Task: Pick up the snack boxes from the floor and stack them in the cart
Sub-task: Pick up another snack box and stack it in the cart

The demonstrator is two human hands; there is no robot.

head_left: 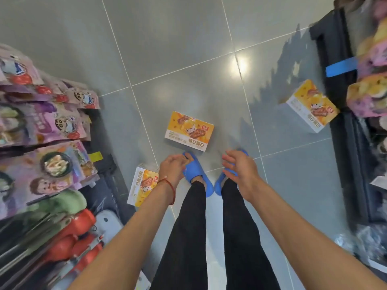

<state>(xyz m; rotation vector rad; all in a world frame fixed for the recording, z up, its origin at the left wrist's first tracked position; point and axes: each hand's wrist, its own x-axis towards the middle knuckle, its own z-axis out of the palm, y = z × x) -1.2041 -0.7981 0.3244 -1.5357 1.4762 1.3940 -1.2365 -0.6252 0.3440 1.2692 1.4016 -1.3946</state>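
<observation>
Snack boxes [189, 130]: three on floor [178, 49] | left fingers [180, 158] loosely curled, empty | right fingers [232, 157] spread, empty

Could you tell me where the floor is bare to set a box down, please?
Bare: the tiles beyond the middle box, between the left shelf and right shelf, and the strip between middle box and right box. Crowded: around the slippers and left box.

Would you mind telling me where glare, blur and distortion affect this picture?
Head view: lamp glare on the glossy floor; packets on the left shelf smeared by blur; wide-angle lens bows the tile joints; the middle snack box is fairly sharp.
</observation>
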